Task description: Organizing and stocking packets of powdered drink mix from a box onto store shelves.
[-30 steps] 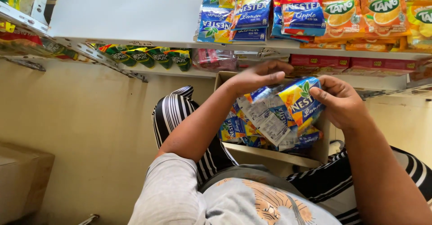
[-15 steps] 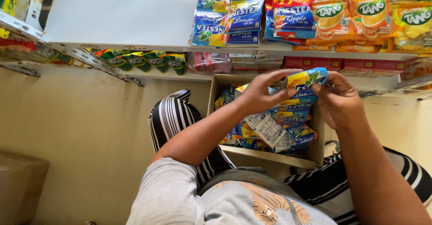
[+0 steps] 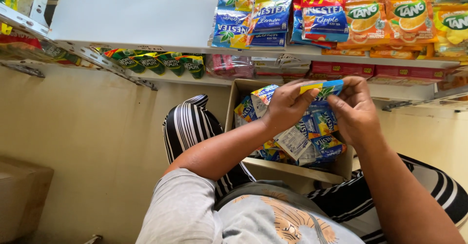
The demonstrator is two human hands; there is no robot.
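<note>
Lying crosswise above the box [image 3: 292, 168], sachet [image 3: 324, 86] pinched between left hand [image 3: 287, 107] and right hand [image 3: 356, 110], equally near.

Two bare hands, the left hand [image 3: 287, 108] and the right hand [image 3: 355, 108], both pinching one blue-and-yellow foil drink-mix sachet [image 3: 322, 87]. One open brown cardboard box [image 3: 239, 92] holding loose blue sachets [image 3: 312, 141], too heaped to count. Four green snack packets [image 3: 156, 62] in a row on the lower white shelf [image 3: 180, 80]. Three orange drink-mix packs [image 3: 385, 17] on the upper white shelf [image 3: 136, 15].
</note>
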